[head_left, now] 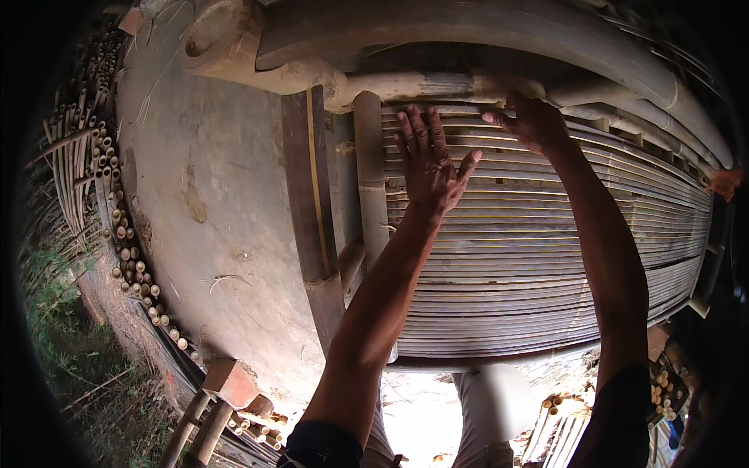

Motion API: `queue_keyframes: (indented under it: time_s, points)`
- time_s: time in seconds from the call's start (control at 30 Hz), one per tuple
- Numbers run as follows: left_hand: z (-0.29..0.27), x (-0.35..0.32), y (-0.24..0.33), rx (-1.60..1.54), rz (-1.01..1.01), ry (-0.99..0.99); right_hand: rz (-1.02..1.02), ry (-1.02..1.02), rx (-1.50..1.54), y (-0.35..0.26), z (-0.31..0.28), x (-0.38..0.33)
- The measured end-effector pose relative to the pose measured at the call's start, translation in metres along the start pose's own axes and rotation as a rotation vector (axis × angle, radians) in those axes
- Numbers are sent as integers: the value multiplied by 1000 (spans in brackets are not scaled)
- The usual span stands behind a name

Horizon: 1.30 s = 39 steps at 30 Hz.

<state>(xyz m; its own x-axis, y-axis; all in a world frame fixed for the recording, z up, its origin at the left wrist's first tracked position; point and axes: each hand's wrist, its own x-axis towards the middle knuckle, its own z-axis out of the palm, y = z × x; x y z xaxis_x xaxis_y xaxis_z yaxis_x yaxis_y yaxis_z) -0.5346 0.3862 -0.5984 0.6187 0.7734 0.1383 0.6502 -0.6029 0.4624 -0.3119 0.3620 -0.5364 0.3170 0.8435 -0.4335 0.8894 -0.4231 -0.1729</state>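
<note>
My left hand (427, 168) lies palm down with its fingers spread on the bamboo slats (499, 257) of a bench-like seat, close to the slats' far left corner. It holds nothing. My right hand (538, 129) is at the far edge of the slats, against the bamboo pole (425, 83) that runs along the back. Its thumb stands out to the left, apart from the forefinger; the other fingers are mostly hidden in shadow. The slats run side to side in close rows. A crosswise bamboo piece (370, 171) borders their left ends.
A thick curved bamboo rail (468, 31) passes above the back. Left of the slats stands a dark split bamboo beam (308, 179) over a concrete floor (211, 179). Stacked bamboo poles (125, 253) line the floor's left side. A brick (230, 382) sits at lower left.
</note>
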Motion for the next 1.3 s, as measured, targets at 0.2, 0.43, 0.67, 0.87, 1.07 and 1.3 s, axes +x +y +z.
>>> queue_keyframes:
  time_s: [0.2, 0.43, 0.67, 0.87, 1.07, 1.3]
  points:
    - [-10, 6, -15, -61, 92, -64, 110, 90, 8, -7, -3, -8]
    - [-12, 1, -41, -114, 194, -54, 96, 206, -20, -14, 2, -16]
    - [-15, 8, -32, -165, 171, 32, -36, 617, -154, 9, 6, -35]
    - [3, 82, -42, 25, 229, 248, -129, 625, 151, 23, 26, -135]
    - [5, 74, -39, 54, 270, 303, 19, 527, 279, -15, 109, -223]
    - [-9, -25, 4, -6, 243, 108, 125, 496, 318, -57, 158, -295]
